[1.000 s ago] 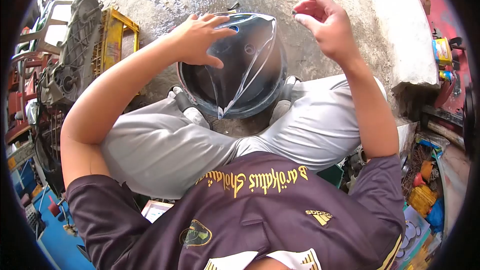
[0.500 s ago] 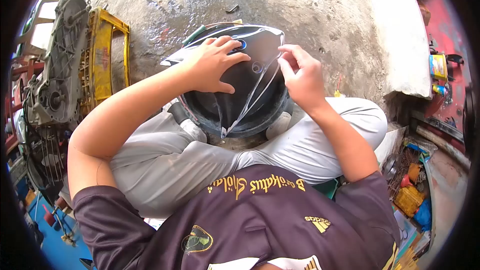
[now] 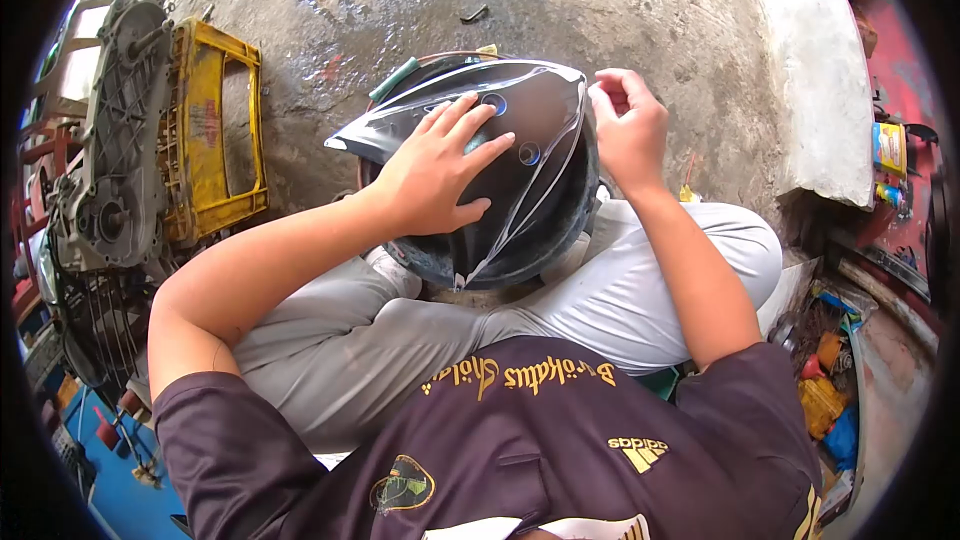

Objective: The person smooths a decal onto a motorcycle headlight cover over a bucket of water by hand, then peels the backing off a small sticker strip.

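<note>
A glossy black triangular panel with pale, shiny edges lies across a round black basin between my legs. It looks like a piece of vehicle bodywork, but I cannot tell exactly which. My left hand rests on the panel with its fingers spread, near two small round blue-rimmed marks. Just right of the panel's far right corner is my right hand, raised, its thumb and fingers pinched together. Whatever may be between those fingertips is too small to make out.
At the left stand a yellow plastic crate and a grey metal engine casing. A teal-handled tool leans at the basin's far rim. A small dark metal piece lies on the concrete floor. Assorted parts fill a container at right.
My right hand has moved right, off the panel's right edge, with its fingers still pinched. My left hand stays spread on the panel. The whole view has shifted slightly.
</note>
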